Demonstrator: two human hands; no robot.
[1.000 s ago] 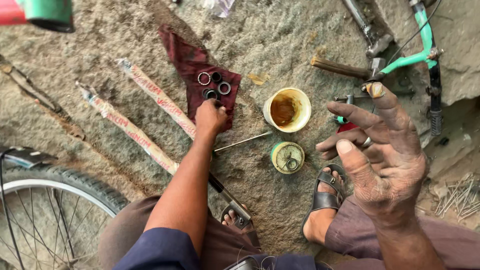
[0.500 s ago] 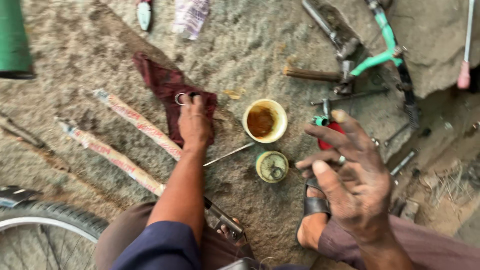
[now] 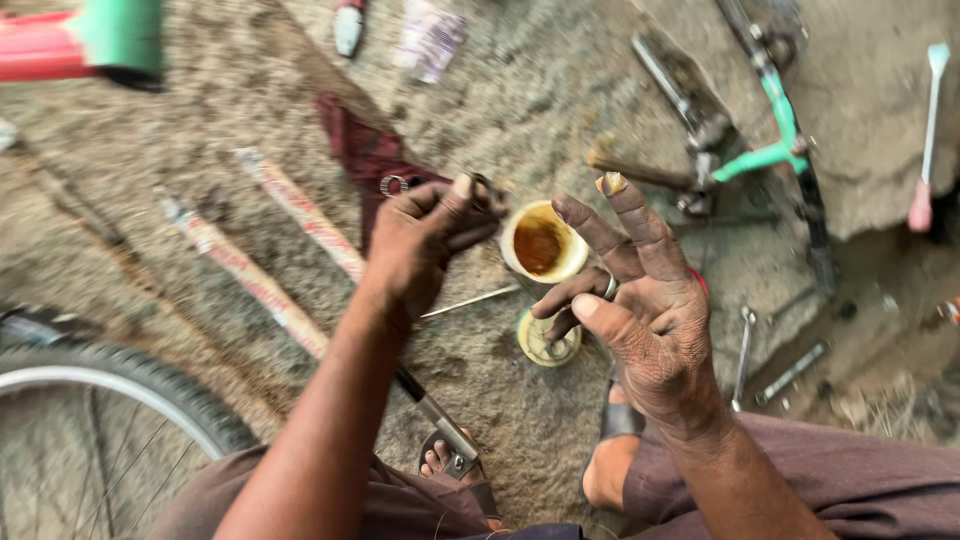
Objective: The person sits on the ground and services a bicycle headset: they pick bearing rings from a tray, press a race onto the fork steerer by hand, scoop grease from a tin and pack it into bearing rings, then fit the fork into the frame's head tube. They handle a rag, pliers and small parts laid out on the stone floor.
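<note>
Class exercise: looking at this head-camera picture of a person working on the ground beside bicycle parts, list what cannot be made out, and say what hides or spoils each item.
- What the left hand pinches: a small dark part, mostly covered by its fingers and blurred.
- Contents of the small round tin: partly hidden behind the right hand.
- Bicycle wheel: cut off by the left and bottom edges.
- Red and green object, top left: cut off and motion-blurred.

Wheel [image 3: 110, 400] cut off at edge; left hand [image 3: 425, 240] hides part.
</note>
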